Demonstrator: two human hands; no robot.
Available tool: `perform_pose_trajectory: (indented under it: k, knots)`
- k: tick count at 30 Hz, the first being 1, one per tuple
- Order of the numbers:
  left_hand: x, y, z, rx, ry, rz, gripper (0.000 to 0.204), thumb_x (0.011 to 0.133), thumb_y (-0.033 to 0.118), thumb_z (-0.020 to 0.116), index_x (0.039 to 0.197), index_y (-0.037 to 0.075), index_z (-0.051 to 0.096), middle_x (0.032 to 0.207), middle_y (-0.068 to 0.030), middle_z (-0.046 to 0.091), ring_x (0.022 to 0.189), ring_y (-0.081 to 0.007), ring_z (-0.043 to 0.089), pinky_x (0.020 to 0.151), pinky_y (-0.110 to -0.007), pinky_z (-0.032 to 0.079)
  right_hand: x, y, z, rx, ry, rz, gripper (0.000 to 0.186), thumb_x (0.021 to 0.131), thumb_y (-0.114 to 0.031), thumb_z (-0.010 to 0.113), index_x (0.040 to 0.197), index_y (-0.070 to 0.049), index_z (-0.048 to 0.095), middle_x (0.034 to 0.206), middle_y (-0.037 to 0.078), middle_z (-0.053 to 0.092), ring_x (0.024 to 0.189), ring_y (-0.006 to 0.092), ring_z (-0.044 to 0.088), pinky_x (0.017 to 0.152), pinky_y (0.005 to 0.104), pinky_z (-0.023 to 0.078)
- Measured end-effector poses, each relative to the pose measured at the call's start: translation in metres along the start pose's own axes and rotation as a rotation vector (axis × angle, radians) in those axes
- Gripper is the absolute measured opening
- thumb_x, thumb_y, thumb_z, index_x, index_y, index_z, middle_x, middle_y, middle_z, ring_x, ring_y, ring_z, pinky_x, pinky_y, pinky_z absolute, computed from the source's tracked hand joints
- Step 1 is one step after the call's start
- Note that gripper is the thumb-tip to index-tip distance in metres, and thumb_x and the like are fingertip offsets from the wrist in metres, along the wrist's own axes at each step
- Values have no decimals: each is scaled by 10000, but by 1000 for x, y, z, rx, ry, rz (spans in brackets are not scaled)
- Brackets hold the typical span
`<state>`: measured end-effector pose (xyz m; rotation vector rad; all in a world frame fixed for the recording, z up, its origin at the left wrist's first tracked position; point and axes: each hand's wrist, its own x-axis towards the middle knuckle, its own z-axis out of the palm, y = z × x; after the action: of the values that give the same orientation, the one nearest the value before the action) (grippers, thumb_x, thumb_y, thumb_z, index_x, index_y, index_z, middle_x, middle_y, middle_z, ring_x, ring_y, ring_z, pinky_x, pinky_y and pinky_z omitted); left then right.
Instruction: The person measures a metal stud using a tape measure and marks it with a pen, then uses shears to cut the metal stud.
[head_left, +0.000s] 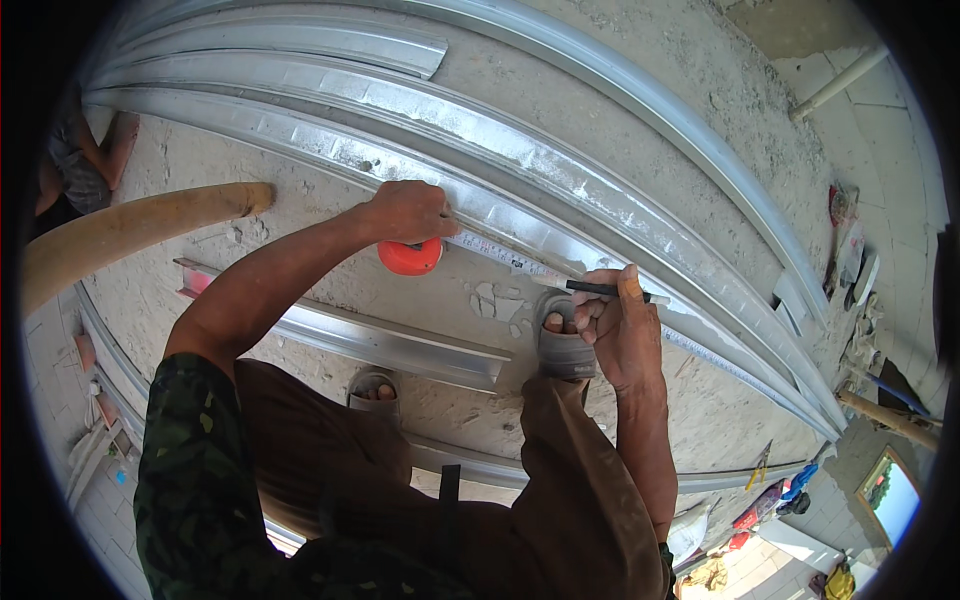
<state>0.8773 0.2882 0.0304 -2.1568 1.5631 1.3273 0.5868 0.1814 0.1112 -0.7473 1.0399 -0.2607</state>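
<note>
My left hand point(408, 210) grips an orange-red tape measure point(408, 258) at the near edge of a long silver metal channel point(358, 150). Its white blade point(730, 365) runs rightward along that channel toward the lower right. My right hand point(625, 330) pinches a black pen or marker point(590, 287) over the blade, with a pale tip toward the left; whether it touches the metal I cannot tell. A shorter channel piece point(400, 351) lies nearer me on the dusty concrete, between my hands and my sandalled feet.
More long channels point(700, 170) lie beyond. A tan pole or tube point(140, 225) juts in from the left, near another person's bare arm and grey clothing point(80, 155). Pliers point(760, 462), mixed debris point(855, 280), wooden sticks point(890, 417) and a framed opening or mirror point(890, 495) are at the right.
</note>
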Motion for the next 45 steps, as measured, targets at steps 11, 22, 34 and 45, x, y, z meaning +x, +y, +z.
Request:
perform_pose_trajectory:
  k: [11,22,34,45]
  knots:
    - [-8,-3,1,-40,21,-8,397,830,485,581,951,144,744,879,-172,695,860,-350,673,777,-435,525,-66,-52,36,357,-753,-254,365,940,-318,625,1017,38,648,802,218,642,609,210,618,543,283,496]
    - [-6,-2,-3,-91,-36,5,431,813,451,620,1041,102,727,914,-189,697,895,-342,671,815,-429,516,-67,-62,73,551,-1183,-282,339,903,-302,690,1032,12,692,848,221,669,549,179,574,459,299,400]
    - [-4,-2,2,-109,-37,-13,414,809,408,642,1061,86,707,983,-173,697,975,-327,657,879,-429,491,-78,-50,78,661,-990,-120,386,901,-381,678,946,2,704,763,208,669,518,194,585,462,299,408]
    - [-2,-3,1,-122,-6,-6,427,808,424,648,1074,97,715,1001,-172,698,984,-330,657,894,-424,492,-77,-47,76,631,-1051,-255,405,926,-412,630,992,-21,715,759,184,683,579,215,651,481,299,437]
